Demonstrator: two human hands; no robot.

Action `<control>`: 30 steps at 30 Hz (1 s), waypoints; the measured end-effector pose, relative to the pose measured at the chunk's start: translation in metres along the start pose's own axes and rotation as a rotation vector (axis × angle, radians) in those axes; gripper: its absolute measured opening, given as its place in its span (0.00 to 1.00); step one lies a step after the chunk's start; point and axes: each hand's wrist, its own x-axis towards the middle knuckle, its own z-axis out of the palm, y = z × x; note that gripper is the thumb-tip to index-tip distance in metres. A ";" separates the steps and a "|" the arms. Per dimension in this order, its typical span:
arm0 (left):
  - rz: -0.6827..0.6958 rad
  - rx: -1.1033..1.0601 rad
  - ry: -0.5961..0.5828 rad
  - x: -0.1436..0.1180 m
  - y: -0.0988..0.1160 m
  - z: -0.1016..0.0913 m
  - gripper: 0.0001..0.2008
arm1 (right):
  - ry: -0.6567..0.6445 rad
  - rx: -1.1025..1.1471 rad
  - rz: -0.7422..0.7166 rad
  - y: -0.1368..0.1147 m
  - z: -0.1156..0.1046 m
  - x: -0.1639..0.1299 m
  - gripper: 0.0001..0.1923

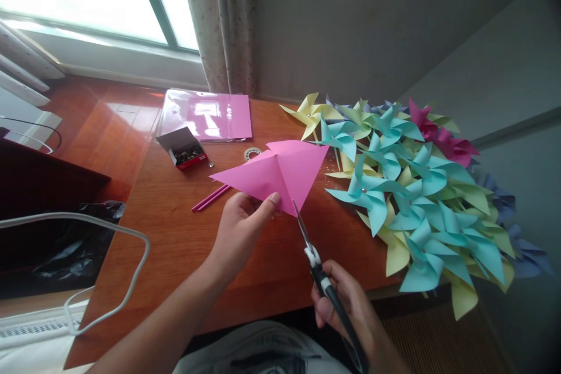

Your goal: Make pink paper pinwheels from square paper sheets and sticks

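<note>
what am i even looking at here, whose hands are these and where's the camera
There is no machine here: a person wears one camera on the head, looking down at their own two hands, so the single picture is their view. The left hand pinches a folded pink paper above a wooden table. The right hand holds scissors, blade tips at the paper's lower edge. On the table lie a heap of paper pinwheels, a small open box of pins, pink sticks, a tape roll and a plastic folder of pink sheets.
</note>
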 end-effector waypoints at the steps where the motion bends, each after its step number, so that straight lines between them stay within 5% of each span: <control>1: -0.002 0.000 0.001 0.000 0.000 0.000 0.10 | -0.003 0.013 0.007 -0.002 0.001 0.000 0.30; 30: -0.013 0.118 -0.066 -0.003 0.007 0.006 0.10 | 0.033 0.062 -0.028 -0.010 0.013 0.006 0.27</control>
